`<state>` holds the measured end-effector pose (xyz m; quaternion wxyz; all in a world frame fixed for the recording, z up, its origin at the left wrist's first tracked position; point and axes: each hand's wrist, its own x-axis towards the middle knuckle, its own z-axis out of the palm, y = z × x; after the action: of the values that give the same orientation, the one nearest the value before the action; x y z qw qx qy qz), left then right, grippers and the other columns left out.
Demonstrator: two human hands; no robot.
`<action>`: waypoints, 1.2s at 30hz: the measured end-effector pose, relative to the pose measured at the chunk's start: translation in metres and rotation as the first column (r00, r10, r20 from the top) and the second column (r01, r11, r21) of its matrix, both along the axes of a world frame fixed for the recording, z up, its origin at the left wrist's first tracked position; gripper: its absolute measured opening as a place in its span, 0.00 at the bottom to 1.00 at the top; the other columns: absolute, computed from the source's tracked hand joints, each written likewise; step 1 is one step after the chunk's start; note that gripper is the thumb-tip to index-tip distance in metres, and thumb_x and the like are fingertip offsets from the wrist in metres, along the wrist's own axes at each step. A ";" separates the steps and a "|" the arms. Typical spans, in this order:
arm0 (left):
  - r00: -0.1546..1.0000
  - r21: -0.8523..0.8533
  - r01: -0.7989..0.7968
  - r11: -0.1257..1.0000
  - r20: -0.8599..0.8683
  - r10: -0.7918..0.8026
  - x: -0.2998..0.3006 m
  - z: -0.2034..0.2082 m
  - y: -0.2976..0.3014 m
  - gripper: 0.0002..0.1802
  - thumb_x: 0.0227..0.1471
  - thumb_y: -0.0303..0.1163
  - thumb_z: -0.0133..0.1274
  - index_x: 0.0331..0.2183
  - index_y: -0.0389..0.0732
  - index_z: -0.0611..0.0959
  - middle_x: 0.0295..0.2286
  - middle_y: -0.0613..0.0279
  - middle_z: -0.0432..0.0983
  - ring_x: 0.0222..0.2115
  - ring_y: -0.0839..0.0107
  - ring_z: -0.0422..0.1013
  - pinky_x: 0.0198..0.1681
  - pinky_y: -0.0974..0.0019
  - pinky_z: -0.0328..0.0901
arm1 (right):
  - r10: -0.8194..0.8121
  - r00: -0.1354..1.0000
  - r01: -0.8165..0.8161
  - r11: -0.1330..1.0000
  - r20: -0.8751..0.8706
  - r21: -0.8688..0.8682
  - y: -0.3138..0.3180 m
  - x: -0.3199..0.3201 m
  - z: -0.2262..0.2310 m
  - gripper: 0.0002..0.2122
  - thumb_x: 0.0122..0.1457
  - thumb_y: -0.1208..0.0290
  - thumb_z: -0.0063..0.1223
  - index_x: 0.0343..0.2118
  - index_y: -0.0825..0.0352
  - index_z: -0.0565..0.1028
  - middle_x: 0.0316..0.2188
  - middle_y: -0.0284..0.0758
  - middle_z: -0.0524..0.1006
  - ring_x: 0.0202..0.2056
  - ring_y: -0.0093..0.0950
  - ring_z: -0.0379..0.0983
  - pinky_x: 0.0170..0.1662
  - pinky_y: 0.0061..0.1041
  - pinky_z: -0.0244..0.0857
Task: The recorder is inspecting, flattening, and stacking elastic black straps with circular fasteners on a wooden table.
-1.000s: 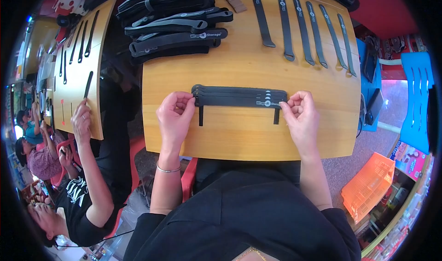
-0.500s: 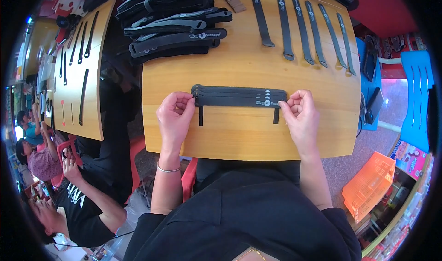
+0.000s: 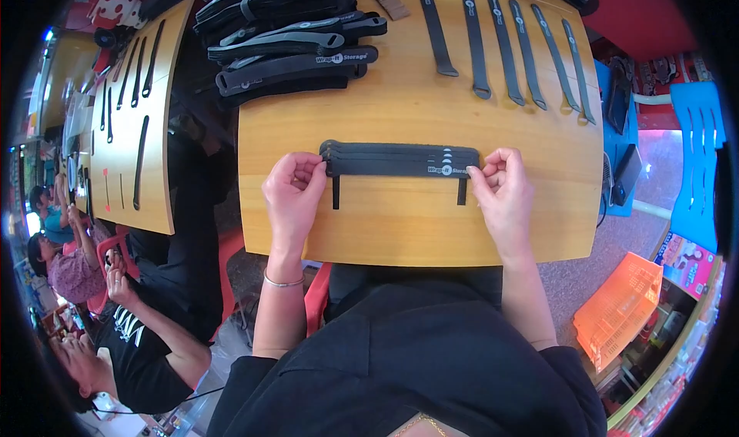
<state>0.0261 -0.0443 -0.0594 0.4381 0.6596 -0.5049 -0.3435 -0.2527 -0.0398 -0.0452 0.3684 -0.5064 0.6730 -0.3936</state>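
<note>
A fanned stack of dark grey storage straps [image 3: 385,161] lies crosswise on the wooden table [image 3: 416,233] in front of me. My left hand [image 3: 295,187] pinches the stack's left end between thumb and fingertips. At the opposite end, my right hand [image 3: 504,194] pinches the stack in the same way, its thumb on the front strap. From beneath the stack, two narrow black strips stick out toward me, a left strip [image 3: 336,194] and a right strip [image 3: 462,192]. White print shows near the straps' right ends.
A tall pile of bundled straps [image 3: 289,60] stands at the back left, beside some brown cardboard pieces [image 3: 387,0]. Several single straps [image 3: 500,44] are laid out in a row at the back right. An orange basket [image 3: 620,310] is on the floor. A co-worker [image 3: 154,337] sits at left.
Both hands keep their pinch on the strap stack, with almost no movement. The picture has shifted very slightly. At the left, the co-worker's raised hand has moved a little.
</note>
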 end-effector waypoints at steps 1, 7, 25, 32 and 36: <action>1.000 0.003 -0.002 1.000 -0.001 0.002 -0.001 0.000 0.000 0.03 0.47 0.18 0.57 0.29 0.33 0.80 0.22 0.68 0.74 0.22 0.85 0.67 0.25 0.81 0.62 | -0.001 1.000 0.001 1.000 0.000 0.000 0.000 -0.001 -0.001 0.12 0.51 0.82 0.60 0.35 0.68 0.66 0.24 0.31 0.70 0.21 0.17 0.67 0.24 0.18 0.64; 1.000 -0.006 -0.005 1.000 -0.001 0.005 -0.001 0.001 0.000 0.03 0.47 0.18 0.57 0.28 0.33 0.80 0.20 0.69 0.74 0.21 0.85 0.67 0.25 0.81 0.62 | 0.003 1.000 -0.003 1.000 -0.026 -0.006 -0.001 -0.002 -0.001 0.11 0.52 0.83 0.58 0.36 0.69 0.67 0.23 0.31 0.69 0.21 0.17 0.67 0.24 0.18 0.64; 0.524 0.037 0.729 0.684 0.613 -0.591 -0.092 0.030 0.028 0.40 0.48 0.49 0.55 0.56 0.36 0.67 0.60 0.51 0.56 0.63 0.55 0.49 0.64 0.48 0.43 | -0.009 0.955 0.053 0.988 0.296 -0.142 0.010 -0.010 -0.013 0.06 0.57 0.83 0.52 0.36 0.69 0.69 0.26 0.28 0.71 0.22 0.13 0.68 0.24 0.12 0.64; 0.484 0.038 0.746 0.665 0.655 -0.581 -0.098 0.033 0.017 0.34 0.50 0.48 0.55 0.53 0.37 0.71 0.57 0.53 0.61 0.60 0.56 0.55 0.62 0.48 0.47 | 0.023 0.936 0.026 0.991 0.351 -0.134 0.003 -0.010 -0.002 0.05 0.58 0.82 0.51 0.37 0.69 0.70 0.26 0.27 0.71 0.25 0.13 0.68 0.28 0.13 0.64; 0.703 -0.173 0.628 0.758 0.544 -0.458 -0.095 0.046 -0.011 0.24 0.48 0.38 0.58 0.46 0.37 0.76 0.49 0.49 0.69 0.50 0.56 0.66 0.54 0.52 0.60 | 0.140 0.962 -0.079 0.964 0.234 -0.252 -0.032 -0.004 0.026 0.05 0.58 0.81 0.51 0.37 0.70 0.71 0.27 0.30 0.72 0.25 0.15 0.69 0.29 0.15 0.64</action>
<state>-0.0685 -0.0557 -0.0138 0.2875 0.4524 -0.8216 -0.1940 -0.2566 -0.0722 -0.0192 0.4077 -0.5304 0.5393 -0.5115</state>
